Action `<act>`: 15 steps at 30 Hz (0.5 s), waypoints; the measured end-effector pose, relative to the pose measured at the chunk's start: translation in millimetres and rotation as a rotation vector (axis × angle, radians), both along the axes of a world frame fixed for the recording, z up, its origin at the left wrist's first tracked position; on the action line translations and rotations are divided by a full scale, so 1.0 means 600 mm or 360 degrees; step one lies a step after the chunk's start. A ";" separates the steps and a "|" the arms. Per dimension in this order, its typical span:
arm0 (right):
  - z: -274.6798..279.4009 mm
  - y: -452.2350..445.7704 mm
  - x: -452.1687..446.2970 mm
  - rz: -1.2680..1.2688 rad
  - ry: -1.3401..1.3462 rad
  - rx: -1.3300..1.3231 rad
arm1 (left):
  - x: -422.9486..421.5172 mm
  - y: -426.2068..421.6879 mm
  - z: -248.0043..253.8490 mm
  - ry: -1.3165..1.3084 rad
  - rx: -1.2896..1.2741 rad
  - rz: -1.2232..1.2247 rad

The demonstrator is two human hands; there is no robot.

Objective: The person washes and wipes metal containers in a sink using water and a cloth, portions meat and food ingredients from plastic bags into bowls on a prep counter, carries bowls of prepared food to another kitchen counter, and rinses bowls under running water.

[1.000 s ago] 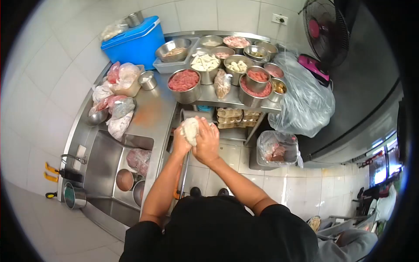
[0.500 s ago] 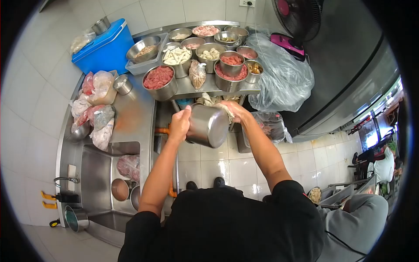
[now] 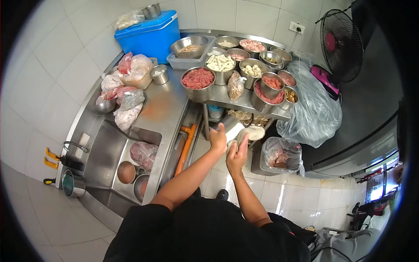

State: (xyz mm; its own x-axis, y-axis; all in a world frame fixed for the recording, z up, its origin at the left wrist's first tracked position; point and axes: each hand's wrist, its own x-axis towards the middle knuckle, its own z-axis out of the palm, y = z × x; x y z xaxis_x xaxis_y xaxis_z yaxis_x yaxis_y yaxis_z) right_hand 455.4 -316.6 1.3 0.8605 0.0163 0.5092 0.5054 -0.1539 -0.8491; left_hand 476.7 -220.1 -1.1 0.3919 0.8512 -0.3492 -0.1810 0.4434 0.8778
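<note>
My left hand (image 3: 218, 139) grips the side of a metal pot (image 3: 231, 126), which is tilted in front of the metal table's edge. A pale cloth (image 3: 253, 132) lies against the pot's right side, bunched in my right hand (image 3: 238, 155), whose thumb and fingers point upward. Part of the pot is hidden behind the hands and cloth. On the table (image 3: 222, 97) above stand metal pots, among them one of red minced meat (image 3: 198, 79) and one of pale strips (image 3: 220, 63), with a bag of brown pieces (image 3: 236, 86) between pots.
At the left is a sink (image 3: 104, 157) with pots and bagged meat. A blue cooler (image 3: 150, 37) stands at the back. Right of the table are a lined bin (image 3: 281, 155), a plastic sheet (image 3: 312, 109) and a fan (image 3: 341, 46). Grey-clothed legs (image 3: 345, 244) show at lower right.
The pot came into my left hand after the first frame and has since turned, its base no longer facing me. The cloth, first bunched between both hands, is now in my right hand. The view has shifted.
</note>
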 end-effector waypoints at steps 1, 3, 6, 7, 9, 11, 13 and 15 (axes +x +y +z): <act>0.001 -0.004 0.012 0.0060 -0.0251 -0.0298 | -0.005 -0.009 0.004 0.0189 0.0413 -0.0153; 0.028 -0.004 0.031 0.0113 -0.0562 -0.0628 | -0.011 -0.015 0.001 0.0467 0.1137 -0.0377; 0.050 -0.022 0.070 0.0437 -0.0118 -0.0767 | -0.037 0.000 0.033 0.0674 0.1501 -0.0884; 0.074 -0.034 0.085 0.0549 0.0121 -0.0721 | -0.045 0.002 0.041 0.0542 0.1610 -0.0998; 0.029 -0.048 0.164 0.0967 0.0579 -0.0659 | -0.055 0.008 0.053 0.0442 0.1728 -0.1159; -0.020 -0.059 0.205 0.1256 0.1121 -0.0050 | -0.062 0.001 0.068 0.0445 0.1714 -0.1132; -0.025 -0.071 0.213 0.1338 0.1532 0.0350 | -0.064 -0.010 0.067 0.0373 0.1702 -0.1110; -0.051 -0.083 0.204 0.1415 0.1704 0.0576 | -0.072 -0.023 0.054 0.0307 0.1560 -0.1039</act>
